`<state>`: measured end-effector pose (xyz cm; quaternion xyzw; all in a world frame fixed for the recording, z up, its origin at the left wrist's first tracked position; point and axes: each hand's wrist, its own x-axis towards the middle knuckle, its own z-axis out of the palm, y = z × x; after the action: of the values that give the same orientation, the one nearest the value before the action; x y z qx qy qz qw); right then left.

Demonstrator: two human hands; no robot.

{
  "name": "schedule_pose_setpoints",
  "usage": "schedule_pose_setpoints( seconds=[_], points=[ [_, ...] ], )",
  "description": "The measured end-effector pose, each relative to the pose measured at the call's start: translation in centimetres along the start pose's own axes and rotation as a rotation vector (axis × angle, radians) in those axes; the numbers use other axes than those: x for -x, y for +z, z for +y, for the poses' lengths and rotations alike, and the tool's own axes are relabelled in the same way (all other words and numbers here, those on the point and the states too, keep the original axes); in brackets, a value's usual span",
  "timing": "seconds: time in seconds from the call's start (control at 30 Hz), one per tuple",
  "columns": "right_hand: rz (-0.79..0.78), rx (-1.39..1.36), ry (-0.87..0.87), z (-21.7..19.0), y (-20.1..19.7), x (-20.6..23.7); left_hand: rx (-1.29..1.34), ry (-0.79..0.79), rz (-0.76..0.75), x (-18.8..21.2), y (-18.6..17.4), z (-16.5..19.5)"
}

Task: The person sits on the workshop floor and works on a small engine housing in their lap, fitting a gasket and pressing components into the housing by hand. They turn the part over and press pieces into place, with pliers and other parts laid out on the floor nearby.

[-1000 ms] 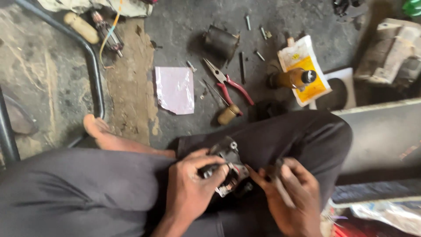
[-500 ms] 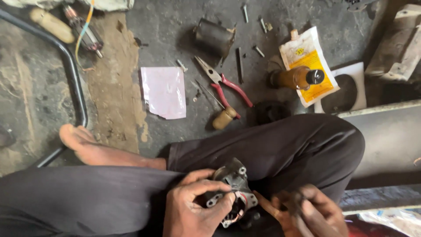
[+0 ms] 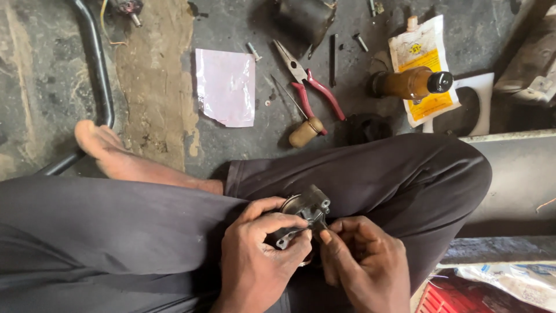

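Upper right of frame: a brown bottle (image 3: pixel 412 84) lay capped on its side, amber fill inside, atop a yellow pouch (image 3: pixel 424 68); a dark cylinder (image 3: pixel 305 19) at top centre, contents not visible. Lower centre, over the lap: left hand (image 3: pixel 260 261) curled tight around a metal part (image 3: pixel 305 215); right hand (image 3: pixel 362 264) pinched narrow, fingertips (image 3: pixel 325 236) touching its lower edge. Red pliers (image 3: pixel 310 87) and a pink sheet (image 3: pixel 226 87) lay well above.
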<state>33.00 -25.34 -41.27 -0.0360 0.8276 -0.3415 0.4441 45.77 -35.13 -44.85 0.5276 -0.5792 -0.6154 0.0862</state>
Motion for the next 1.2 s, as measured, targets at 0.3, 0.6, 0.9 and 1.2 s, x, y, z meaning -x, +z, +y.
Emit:
schedule_pose_setpoints(
  seconds=[0.3, 0.6, 0.9, 1.2],
  points=[
    [0.105, 0.225, -0.073, -1.1, 1.8, 0.8, 0.003, 0.046, -0.026, 0.6, -0.4, 0.0],
    [0.214, 0.365, -0.187, 0.7, 2.2, 1.5, 0.088, -0.013, -0.051, 0.8, -0.7, 0.0],
    [-0.093, -0.699, -0.263, 2.6, -3.2, 1.3, 0.002, 0.130, 0.007, 0.8, -0.8, -0.1],
    [-0.242, -0.714, -0.431, 4.7, -5.2, 1.9, -0.002, 0.114, -0.014, 0.9, -0.7, -0.1]
  ],
)
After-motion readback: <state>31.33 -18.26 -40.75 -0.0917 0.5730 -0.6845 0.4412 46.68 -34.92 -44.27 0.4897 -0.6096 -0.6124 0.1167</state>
